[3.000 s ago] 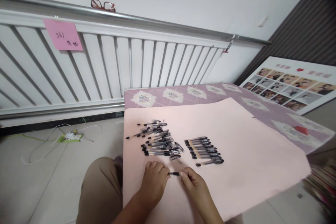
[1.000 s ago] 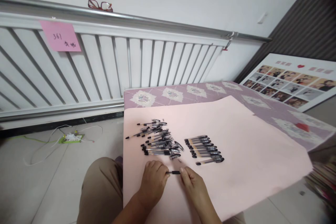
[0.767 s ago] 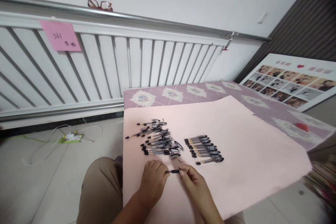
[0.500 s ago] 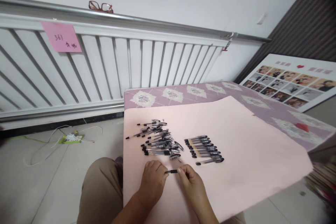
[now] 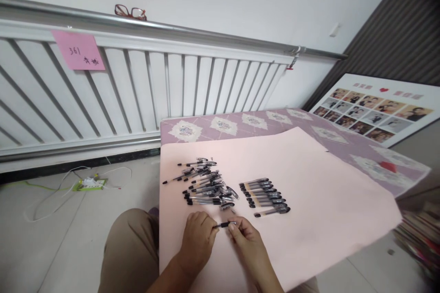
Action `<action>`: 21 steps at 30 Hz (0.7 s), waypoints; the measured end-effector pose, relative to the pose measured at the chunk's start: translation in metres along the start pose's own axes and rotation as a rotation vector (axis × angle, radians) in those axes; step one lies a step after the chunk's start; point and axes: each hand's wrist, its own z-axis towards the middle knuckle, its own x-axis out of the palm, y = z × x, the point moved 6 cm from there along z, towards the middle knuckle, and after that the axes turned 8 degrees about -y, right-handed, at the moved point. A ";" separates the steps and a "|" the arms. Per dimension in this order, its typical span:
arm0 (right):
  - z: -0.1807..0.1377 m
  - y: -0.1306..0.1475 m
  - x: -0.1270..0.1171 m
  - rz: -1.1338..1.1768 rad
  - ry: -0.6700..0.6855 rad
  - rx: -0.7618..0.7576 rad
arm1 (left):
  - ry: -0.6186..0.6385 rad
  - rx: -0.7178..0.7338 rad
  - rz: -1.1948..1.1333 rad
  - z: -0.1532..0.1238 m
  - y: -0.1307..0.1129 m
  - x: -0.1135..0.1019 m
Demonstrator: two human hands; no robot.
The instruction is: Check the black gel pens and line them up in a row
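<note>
My left hand (image 5: 198,237) is closed around one end of a gel pen (image 5: 223,225), with its black grip section showing between the two hands. At the pen's other end, the thumb and fingers of my right hand (image 5: 248,238) are pinched on it; a small pale, shiny bit shows at these fingertips, too small to make out. Just beyond my left hand lies a loose pile of pens (image 5: 202,187) with separate black-and-clear caps (image 5: 227,206) at its right side. Farther right, several capped pens (image 5: 264,194) lie side by side in a row.
Pink paper (image 5: 319,201) covers much of a table with a purple patterned cloth (image 5: 237,124). Behind stands a white radiator (image 5: 192,82), with glasses (image 5: 130,12) on its pipe. A photo board (image 5: 374,105) leans at the far right. A power strip (image 5: 91,184) lies on the floor.
My right fingers have shifted slightly along the pen, and a shiny bit now shows at their tips. The whole view has moved slightly; the pens on the paper lie as before.
</note>
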 end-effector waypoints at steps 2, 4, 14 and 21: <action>0.001 -0.002 0.000 0.000 0.018 0.002 | 0.011 -0.002 0.017 0.000 0.000 0.001; 0.002 -0.003 -0.001 0.014 0.018 0.007 | 0.030 0.003 0.034 0.000 -0.001 0.002; 0.013 -0.008 -0.013 -0.036 -0.032 0.018 | 0.165 0.060 0.107 0.001 -0.006 0.009; 0.038 0.012 -0.034 -0.588 -0.187 -0.334 | 0.134 0.038 0.085 0.002 -0.006 0.007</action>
